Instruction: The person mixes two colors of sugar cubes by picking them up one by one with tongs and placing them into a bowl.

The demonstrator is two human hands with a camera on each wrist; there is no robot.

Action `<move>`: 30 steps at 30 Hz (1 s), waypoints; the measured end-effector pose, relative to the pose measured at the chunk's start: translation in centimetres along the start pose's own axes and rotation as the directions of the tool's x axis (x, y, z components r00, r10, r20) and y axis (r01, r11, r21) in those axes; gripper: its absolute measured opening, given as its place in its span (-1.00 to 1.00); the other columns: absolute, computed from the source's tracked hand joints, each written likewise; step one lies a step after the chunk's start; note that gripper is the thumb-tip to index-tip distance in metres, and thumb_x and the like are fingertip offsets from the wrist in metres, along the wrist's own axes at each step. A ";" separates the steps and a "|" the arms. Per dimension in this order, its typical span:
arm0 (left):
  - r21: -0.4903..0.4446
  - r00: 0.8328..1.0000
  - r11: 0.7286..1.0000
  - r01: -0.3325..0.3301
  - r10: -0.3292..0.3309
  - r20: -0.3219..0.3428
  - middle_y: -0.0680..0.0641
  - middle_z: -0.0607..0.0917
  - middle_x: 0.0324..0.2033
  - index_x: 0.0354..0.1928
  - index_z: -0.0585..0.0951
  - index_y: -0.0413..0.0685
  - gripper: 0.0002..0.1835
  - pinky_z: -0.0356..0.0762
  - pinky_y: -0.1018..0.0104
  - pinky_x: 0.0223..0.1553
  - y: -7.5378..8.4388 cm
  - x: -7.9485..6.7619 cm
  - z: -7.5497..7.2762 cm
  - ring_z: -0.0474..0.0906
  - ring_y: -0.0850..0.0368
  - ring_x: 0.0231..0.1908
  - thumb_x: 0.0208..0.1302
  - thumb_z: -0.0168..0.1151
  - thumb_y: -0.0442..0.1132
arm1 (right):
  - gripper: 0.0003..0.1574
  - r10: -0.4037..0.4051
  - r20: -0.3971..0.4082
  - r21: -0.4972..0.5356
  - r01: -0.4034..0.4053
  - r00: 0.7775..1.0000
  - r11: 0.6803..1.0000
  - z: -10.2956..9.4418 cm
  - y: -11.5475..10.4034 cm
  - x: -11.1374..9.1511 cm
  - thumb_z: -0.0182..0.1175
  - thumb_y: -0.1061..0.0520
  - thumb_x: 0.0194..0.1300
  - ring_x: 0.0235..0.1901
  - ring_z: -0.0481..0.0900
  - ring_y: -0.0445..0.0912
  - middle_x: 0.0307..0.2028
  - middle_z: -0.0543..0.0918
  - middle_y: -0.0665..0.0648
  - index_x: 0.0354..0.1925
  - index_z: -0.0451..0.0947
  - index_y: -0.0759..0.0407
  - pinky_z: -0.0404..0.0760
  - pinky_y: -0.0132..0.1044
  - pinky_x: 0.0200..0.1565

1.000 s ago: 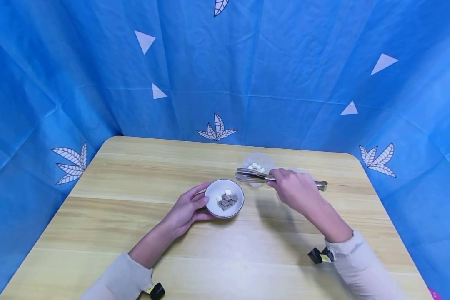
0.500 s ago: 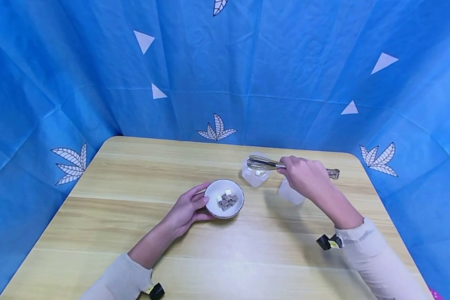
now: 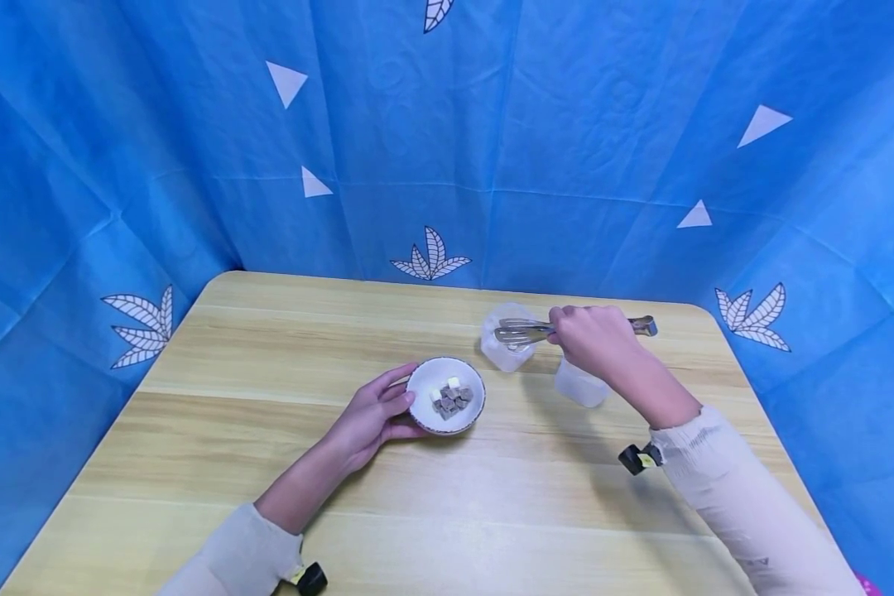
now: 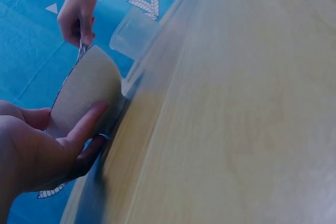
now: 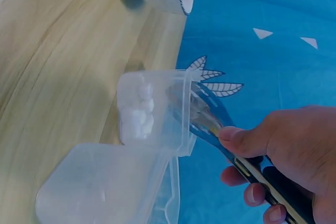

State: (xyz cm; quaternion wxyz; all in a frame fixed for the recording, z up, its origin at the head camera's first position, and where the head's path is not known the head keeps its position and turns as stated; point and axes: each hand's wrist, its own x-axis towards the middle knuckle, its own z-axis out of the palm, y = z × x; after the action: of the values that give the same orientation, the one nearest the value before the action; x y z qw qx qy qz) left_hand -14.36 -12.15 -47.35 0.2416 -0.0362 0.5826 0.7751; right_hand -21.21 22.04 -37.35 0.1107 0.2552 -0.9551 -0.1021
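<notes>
My left hand holds a white bowl with a dark rim by its left side, thumb at the rim and fingers underneath. Brown cubes and a couple of white cubes lie inside it. My right hand grips metal tongs with slotted heads. In the right wrist view, the tong heads reach into the mouth of a translucent plastic container. Several white cubes sit at its bottom. Whether the tongs pinch a cube is unclear.
A second translucent container stands close to the first, partly under my right hand. The wooden table carries everything. Blue patterned cloth hangs behind the table and at both sides.
The tongs have shifted right and back from the first container's front side, then dipped into its mouth. My right hand has uncovered more of the second container. The left hand and bowl stay put.
</notes>
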 end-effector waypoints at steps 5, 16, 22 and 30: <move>-0.001 1.000 1.000 0.001 -0.001 -0.001 -0.37 0.29 0.51 0.61 0.21 0.03 -0.37 0.75 -0.16 0.14 0.0 0.0 -0.1 0.64 -0.15 0.16 0.57 -0.01 -0.42 | -0.72 -0.008 0.067 -0.030 0.010 0.998 0.999 -0.1 -0.4 1.0 0.35 0.01 0.41 -0.72 0.24 -0.12 -0.61 0.49 0.03 -0.34 0.58 0.17 0.18 -0.26 -0.77; -0.010 1.000 1.000 0.000 0.000 0.001 -0.38 0.30 0.51 0.60 0.22 0.03 -0.36 0.75 -0.17 0.12 0.0 0.2 -0.1 0.66 -0.12 0.12 0.56 0.00 -0.43 | -0.74 -0.068 0.080 -0.075 0.074 0.994 0.994 -0.2 -1.3 2.7 0.46 0.02 0.29 -0.68 0.27 -0.11 -0.60 0.55 0.03 -0.31 0.66 0.17 0.33 -0.22 -0.75; -0.007 1.000 1.000 -0.001 0.001 0.004 -0.38 0.31 0.50 0.60 0.21 0.02 -0.36 0.75 -0.17 0.11 0.0 0.2 0.0 0.69 -0.10 0.07 0.56 0.00 -0.43 | -0.78 -0.069 0.125 -0.079 0.079 0.990 0.994 0.0 -1.5 3.1 0.46 0.05 0.28 -0.66 0.26 -0.12 -0.59 0.57 0.03 -0.30 0.66 0.16 0.38 -0.22 -0.74; -0.010 1.000 1.000 0.001 -0.001 0.000 -0.39 0.31 0.50 0.61 0.21 0.01 -0.35 0.75 -0.16 0.12 0.1 0.1 0.0 0.71 -0.09 0.04 0.56 -0.02 -0.44 | -0.87 -0.090 0.098 -0.107 0.100 0.991 0.989 0.2 -1.9 3.6 0.42 0.19 0.21 -0.66 0.19 -0.13 -0.64 0.51 0.02 -0.39 0.63 0.15 0.40 -0.20 -0.74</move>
State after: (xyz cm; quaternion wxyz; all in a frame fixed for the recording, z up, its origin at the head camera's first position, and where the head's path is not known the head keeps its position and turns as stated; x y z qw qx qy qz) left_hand -14.49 -12.15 -47.35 0.2419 -0.0377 0.5787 0.7780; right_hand -23.42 18.63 -37.41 0.0754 0.2888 -0.9388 -0.1720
